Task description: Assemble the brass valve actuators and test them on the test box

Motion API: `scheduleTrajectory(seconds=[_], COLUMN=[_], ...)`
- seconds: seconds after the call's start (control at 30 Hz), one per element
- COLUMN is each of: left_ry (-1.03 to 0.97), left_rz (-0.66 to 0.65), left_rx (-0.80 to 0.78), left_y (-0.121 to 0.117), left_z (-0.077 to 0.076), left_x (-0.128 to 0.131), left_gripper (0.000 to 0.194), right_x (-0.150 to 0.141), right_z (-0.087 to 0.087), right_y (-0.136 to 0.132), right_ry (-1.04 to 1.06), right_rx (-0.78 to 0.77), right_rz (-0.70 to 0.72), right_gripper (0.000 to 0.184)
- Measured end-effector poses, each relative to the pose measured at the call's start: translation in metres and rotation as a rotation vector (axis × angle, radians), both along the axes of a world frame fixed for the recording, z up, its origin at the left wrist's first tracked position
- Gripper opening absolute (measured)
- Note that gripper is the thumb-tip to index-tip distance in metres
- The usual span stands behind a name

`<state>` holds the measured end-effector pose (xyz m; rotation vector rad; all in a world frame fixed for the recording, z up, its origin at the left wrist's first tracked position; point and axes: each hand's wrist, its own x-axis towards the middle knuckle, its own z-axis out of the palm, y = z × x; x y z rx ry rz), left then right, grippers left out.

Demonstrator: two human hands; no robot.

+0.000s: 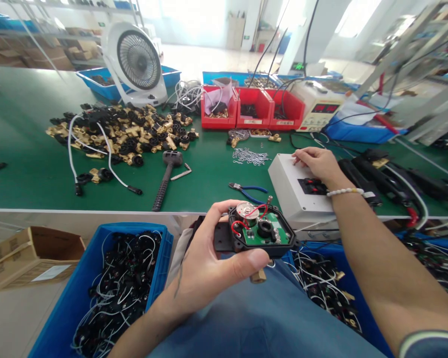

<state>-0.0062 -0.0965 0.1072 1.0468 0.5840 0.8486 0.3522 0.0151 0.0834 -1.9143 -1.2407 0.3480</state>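
My left hand (216,253) grips an open black housing (291,242) from its left side, thumb along the near edge. Inside are a green circuit board (280,222), a round silver motor (247,211) and red wires; a brass fitting (259,276) pokes out underneath. On the bench's front right stands a white control box (283,174) with red-and-black terminals (313,186) on top. My right hand (317,163) rests over that box, fingers curled together at its far upper edge; what lies under the fingertips is hidden. Blue-handled pliers (252,189) lie left of the box.
Brass-and-black fittings (134,132) are heaped at the left, near a hammer (167,176) and fan (140,64). Red bins (218,122) and a power supply (318,107) stand behind. Blue crates (164,258) with wired parts sit below the bench; black tools (384,184) lie right.
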Motion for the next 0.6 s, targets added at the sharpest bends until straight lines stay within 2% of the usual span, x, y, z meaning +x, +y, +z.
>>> scheduleTrajectory(seconds=[0.2,0.33,0.4,0.53,0.6], left_ry=[0.031,-0.007,-0.074,-0.292,-0.344], left_rz=[0.018,0.036,0.012,-0.075,-0.080], left_rx=[-0.043,-0.049,-0.132,-0.397,-0.450], left_y=[-0.005,-0.004,0.000,0.007,0.008], left_z=[0.009,0.003,-0.002,-0.009,-0.010], left_x=[-0.001,-0.001,0.001,0.006,0.008], left_gripper=[0.054,0.058,0.055,0.044,0.038], right_x=[0.002,0.003,0.002,-0.001,-0.002], right_z=[-0.003,-0.003,-0.002,0.000,0.001], right_y=[0.001,0.001,0.000,-0.002,-0.002], right_ry=[0.005,-0.008,-0.015,-0.025,-0.023], right_rx=[0.014,0.005,-0.002,-0.012,-0.019], right_rz=[0.002,0.002,-0.004,-0.012,-0.011], right_gripper=[0.018,0.015,0.015,0.017,0.018])
